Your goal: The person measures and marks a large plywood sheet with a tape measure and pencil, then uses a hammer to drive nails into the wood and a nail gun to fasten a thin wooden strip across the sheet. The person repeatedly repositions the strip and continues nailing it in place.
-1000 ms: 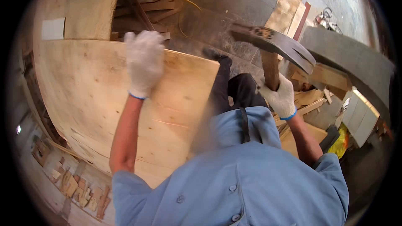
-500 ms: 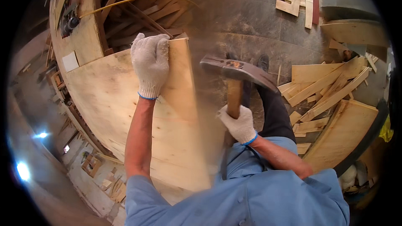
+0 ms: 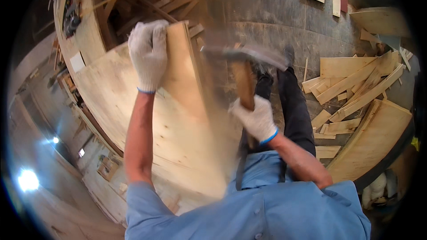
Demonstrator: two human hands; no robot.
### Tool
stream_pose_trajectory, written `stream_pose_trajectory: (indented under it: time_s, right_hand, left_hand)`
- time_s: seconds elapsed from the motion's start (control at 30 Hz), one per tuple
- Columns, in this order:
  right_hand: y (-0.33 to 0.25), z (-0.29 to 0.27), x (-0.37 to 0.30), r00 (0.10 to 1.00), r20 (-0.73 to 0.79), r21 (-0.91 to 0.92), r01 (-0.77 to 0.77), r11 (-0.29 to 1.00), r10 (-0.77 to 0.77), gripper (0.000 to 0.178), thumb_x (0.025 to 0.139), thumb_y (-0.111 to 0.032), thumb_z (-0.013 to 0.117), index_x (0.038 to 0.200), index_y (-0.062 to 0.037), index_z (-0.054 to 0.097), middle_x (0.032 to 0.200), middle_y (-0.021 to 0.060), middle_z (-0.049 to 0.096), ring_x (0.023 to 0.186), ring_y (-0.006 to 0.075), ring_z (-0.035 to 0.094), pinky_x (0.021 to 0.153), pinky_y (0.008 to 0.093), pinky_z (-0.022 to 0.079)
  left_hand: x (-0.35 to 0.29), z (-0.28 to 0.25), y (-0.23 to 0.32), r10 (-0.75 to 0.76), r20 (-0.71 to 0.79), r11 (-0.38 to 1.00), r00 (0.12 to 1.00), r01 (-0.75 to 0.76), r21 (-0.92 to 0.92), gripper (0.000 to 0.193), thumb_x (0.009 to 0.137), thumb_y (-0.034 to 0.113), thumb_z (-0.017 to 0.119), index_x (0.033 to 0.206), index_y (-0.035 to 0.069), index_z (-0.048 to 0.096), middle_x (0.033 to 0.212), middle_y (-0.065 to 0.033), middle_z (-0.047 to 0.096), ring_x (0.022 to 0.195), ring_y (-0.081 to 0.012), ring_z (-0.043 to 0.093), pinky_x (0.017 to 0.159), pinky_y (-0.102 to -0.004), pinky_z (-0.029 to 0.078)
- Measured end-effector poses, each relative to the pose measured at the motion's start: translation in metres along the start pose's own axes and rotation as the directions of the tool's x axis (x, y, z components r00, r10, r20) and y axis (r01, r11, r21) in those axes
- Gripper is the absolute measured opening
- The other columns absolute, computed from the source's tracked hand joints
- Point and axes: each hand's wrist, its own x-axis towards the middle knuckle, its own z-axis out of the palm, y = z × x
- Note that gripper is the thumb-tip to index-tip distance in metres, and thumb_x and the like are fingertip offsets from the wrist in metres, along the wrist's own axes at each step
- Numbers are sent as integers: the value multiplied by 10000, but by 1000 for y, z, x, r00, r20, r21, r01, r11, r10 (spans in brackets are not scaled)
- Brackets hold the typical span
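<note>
Centrally, a large pale plywood sheet (image 3: 147, 120) stands on edge, its upper right corner free against the bare grey concrete floor (image 3: 275, 13), which lies open beyond it. To the right, a heap of flat pale wood offcuts (image 3: 351, 84) crowds the floor. Left hand (image 3: 149, 53), in a white knit glove, reaches up with the arm straight, fingers closed over the sheet's top edge. Right hand (image 3: 255, 118), likewise gloved, has its fingers wrapped round the wooden-handled hammer (image 3: 244, 69), whose dark head is motion-blurred just beside the sheet's edge.
</note>
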Motion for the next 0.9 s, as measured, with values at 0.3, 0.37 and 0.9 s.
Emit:
stream_pose_trajectory:
  time_s: [0.3, 0.37, 0.9]
  right_hand:
    - [94, -160, 7, 911, -376, -307, -295, 905, 169, 265, 902, -289, 732, 877, -29, 686, 637, -16, 575, 557, 73, 524, 508, 290, 426]
    - [130, -193, -26, 866, -450, -357, -399, 844, 219, 302, 898, -329, 724, 842, -37, 670, 596, 8, 549, 527, 112, 553, 491, 323, 428]
    - [461, -279, -492, 891, -97, -991, -43, -130, 445, 211, 956, -256, 560, 1057, -228, 743, 907, 229, 728, 853, 419, 707, 757, 486, 567]
  left_hand:
    - [-14, 5, -1, 181, -53, 804, 982, -117, 583, 386, 821, 349, 719, 1103, 89, 759, 1106, -162, 743, 1143, -308, 674, 953, -417, 531]
    - [-22, 6, -3, 225, -160, 834, 961, -105, 542, 475, 822, 381, 726, 1213, 112, 705, 1201, -177, 706, 1187, -310, 654, 1030, -404, 478]
    - [-741, -79, 215, -406, -17, 904, 914, 405, 137, 536, 1053, 231, 509, 1560, 70, 442, 1635, -186, 376, 1551, -391, 267, 1265, -569, 163]
